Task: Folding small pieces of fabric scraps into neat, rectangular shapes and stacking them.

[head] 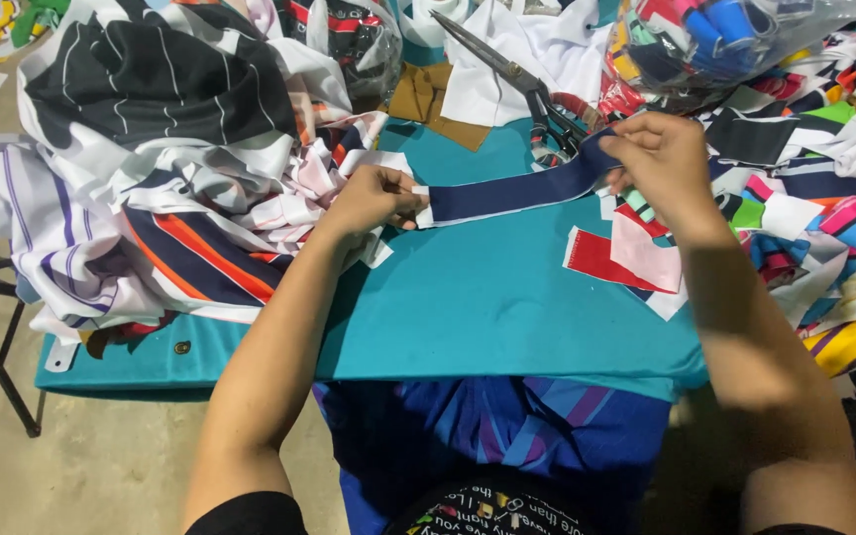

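Blue and purple striped cloth (507, 436) lies nearest, over the person's lap, below the near edge of a teal-covered table (487, 297); above it, the left hand (374, 198) pinches the left end of a navy fabric strip (517, 190), fingers closed on it, while the right hand (661, 163) grips the right end, fingers clamped; the strip stretches between them just over the table; red and pink fabric scraps (626, 260) lie near the right wrist; large scissors (522, 79) rest beyond, at the far side; a clear plastic bag (715, 40) of coloured pieces sits far right; striped garments (170, 168) pile up at left.
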